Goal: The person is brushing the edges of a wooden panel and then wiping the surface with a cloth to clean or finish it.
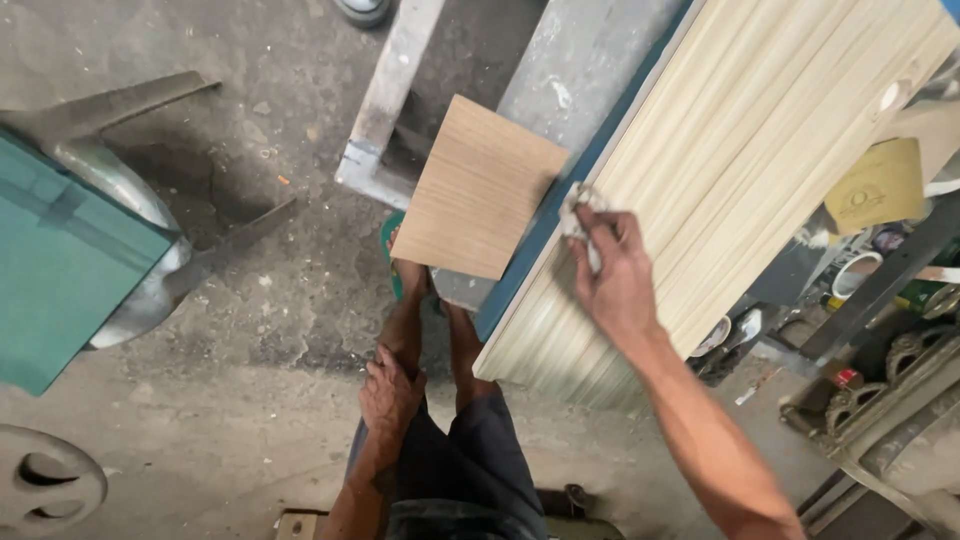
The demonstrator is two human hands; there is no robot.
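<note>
The right hand [612,268] is closed around a small whitish wad of cloth [577,212], pressing it against the near edge of a large pale striped panel [760,150] that lies flat as a tabletop and runs away from the fingers to the upper right. Just left of that hand, a small brown wood-grain board [478,188] rests tilted, overlapping a blue-grey strip [545,240] along the panel's edge. The left hand [388,392] lies low, fingers curled loosely on the person's own knee, holding nothing. Well left of it stands a green sheet [60,260] on the concrete floor [260,300]. Right of the right hand, beyond the panel, a yellowish sanding sheet [880,188] and cluttered tins [850,275] crowd a rack.
</note>
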